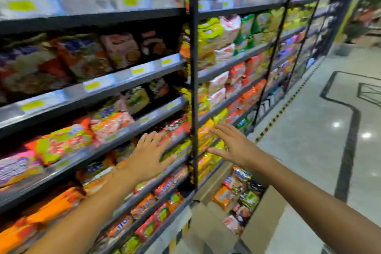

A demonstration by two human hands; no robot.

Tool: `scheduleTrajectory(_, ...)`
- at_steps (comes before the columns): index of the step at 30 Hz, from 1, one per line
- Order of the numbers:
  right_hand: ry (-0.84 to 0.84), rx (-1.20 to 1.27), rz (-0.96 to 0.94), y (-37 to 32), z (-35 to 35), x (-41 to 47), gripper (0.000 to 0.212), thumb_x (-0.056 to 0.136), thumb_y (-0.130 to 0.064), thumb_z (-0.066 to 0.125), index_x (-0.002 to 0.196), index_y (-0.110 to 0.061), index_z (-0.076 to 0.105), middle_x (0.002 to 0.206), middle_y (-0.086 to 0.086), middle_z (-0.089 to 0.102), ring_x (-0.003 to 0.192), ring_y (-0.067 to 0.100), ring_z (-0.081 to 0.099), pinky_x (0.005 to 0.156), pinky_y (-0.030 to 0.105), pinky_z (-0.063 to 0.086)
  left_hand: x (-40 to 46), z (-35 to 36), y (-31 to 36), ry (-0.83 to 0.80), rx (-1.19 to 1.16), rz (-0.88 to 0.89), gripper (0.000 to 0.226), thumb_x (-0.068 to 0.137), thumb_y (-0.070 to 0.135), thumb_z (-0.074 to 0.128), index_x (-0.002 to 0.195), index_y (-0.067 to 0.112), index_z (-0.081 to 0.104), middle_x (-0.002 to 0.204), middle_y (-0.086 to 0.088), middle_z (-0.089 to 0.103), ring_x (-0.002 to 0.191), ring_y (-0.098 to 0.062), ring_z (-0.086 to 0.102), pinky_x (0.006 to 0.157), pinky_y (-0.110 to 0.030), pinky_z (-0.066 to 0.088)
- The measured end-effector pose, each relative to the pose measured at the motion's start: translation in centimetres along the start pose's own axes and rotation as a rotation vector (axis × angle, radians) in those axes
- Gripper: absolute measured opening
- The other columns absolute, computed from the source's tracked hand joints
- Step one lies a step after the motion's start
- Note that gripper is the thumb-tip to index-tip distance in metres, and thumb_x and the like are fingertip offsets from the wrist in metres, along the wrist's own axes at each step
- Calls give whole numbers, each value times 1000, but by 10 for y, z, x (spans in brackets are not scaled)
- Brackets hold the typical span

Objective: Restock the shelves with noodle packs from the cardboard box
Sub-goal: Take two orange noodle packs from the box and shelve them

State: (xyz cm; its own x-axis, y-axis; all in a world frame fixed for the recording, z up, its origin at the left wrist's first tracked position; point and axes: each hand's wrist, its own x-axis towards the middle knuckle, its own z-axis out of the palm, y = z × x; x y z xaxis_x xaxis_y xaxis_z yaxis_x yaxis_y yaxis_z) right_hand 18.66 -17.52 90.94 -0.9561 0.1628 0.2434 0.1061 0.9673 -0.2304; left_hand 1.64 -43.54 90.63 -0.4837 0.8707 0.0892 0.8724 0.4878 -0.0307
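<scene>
An open cardboard box [263, 220] stands on the floor at the foot of the shelves, lower centre right, with several mixed noodle packs [239, 198] inside. My left hand [148, 156] is stretched out flat, fingers apart and empty, in front of a middle shelf [115, 142] of red and green packs. My right hand [231, 144] is also spread and empty, held just right of the black upright post [193, 88], in front of yellow noodle packs [206, 134]. Both hands hover above the box. The picture is blurred by motion.
Tall dark shelving full of colourful packs runs from the left edge away to the upper right. Price tags [138, 70] line the shelf edges. A glossy light floor [309, 150] with a dark inlaid line lies to the right; yellow-black tape marks the shelf base.
</scene>
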Motion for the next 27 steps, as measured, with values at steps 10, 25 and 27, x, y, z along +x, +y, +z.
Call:
scheduleTrajectory(10, -182, -58, 241, 194, -5, -108, 113, 69, -92, -3, 154, -25, 31, 159, 0, 32, 148, 24, 21, 121, 37, 14, 115, 108, 163, -268, -109, 108, 84, 93, 76, 9, 144, 24, 50, 148, -7, 49, 136, -38, 44, 115, -57, 29)
scheduleTrajectory(25, -422, 26, 347, 334, 100, -81, 111, 74, -92, 4, 152, -20, 37, 152, 6, 42, 140, 29, 33, 116, 40, 29, 232, 237, 220, -481, -350, 23, 115, 67, 87, -18, 156, 27, 23, 161, -3, 27, 149, -26, 20, 122, -41, 13)
scheduleTrajectory(27, -463, 49, 351, 352, 110, -70, 113, 73, -93, 4, 149, -19, 41, 150, 6, 44, 139, 28, 35, 116, 37, 30, 249, 258, 221, -537, -390, -19, 122, 60, 92, -20, 157, 29, 20, 162, -1, 25, 149, -25, 21, 121, -42, 17)
